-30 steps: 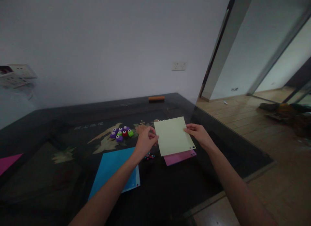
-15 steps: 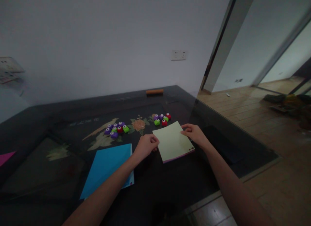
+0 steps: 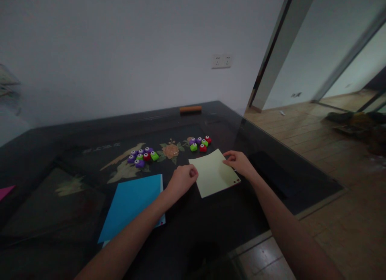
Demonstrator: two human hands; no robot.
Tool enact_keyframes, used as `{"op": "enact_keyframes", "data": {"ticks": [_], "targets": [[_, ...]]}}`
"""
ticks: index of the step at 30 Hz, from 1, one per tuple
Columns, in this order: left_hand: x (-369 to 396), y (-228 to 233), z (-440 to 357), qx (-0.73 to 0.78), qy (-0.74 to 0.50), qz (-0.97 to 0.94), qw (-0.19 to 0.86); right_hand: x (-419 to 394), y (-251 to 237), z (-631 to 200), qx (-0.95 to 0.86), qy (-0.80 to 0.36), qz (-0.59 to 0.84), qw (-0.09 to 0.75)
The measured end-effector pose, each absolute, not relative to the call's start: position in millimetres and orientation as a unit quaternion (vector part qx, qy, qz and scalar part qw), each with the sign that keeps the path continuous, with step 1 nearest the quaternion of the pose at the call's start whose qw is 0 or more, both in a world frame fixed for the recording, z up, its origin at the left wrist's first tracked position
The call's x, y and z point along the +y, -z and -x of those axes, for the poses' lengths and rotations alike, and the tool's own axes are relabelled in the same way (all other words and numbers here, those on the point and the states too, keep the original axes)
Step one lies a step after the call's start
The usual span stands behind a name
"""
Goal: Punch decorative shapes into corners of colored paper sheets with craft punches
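Observation:
Pale yellow square paper (image 3: 213, 173), with small dark marks in its near right corner, spans the gap between my two hands and bows slightly. My left hand (image 3: 183, 178) is closed at its left edge, fingertips pinched there. On the opposite side my right hand (image 3: 239, 162) grips the right edge between thumb and fingers. How many sheets are held, I cannot tell. Left of my left hand, a blue sheet (image 3: 135, 201) lies on other paper, partly covered by my left forearm.
Beyond the hands sit two clusters of small eyeball-like toys in purple, green and red, a left cluster (image 3: 142, 156) and a right cluster (image 3: 200, 144). A brown cylinder (image 3: 190, 109) lies at the dark table's (image 3: 187, 240) far edge. Pink paper (image 3: 6, 192) shows at far left.
The view has shifted slightly, so the table items appear a little higher. Both hands keep their places at the yellow paper; the purplish edge beneath it shows less now.

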State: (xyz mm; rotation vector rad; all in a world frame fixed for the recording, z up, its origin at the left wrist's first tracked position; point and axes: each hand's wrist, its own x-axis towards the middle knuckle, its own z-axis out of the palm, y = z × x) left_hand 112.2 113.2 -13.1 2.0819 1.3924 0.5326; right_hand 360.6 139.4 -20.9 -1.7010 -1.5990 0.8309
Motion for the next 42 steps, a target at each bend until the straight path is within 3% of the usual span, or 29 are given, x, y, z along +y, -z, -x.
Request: {"op": "enact_keyframes", "data": {"ticks": [10,24,32,42], "targets": [[108.3,10.2,-113.8,0.540,-0.146,-0.798,0.224,140.4,21.5,-360.3,-0.629,-0.273,0.665,0.295],[108.0,8.7,-115.3,0.534,-0.144,-0.805,0.213,138.0,24.0,-360.5,-0.641,-0.197,0.675,0.309],[89.0,7.7,-120.8,0.488,-0.186,-0.828,0.203,137.1,22.0,-360.0,-0.622,-0.217,0.670,0.342],[77.7,19.8,-125.7,0.458,-0.132,-0.846,0.240,137.6,21.6,-359.2,-0.614,-0.242,0.659,0.362]]}}
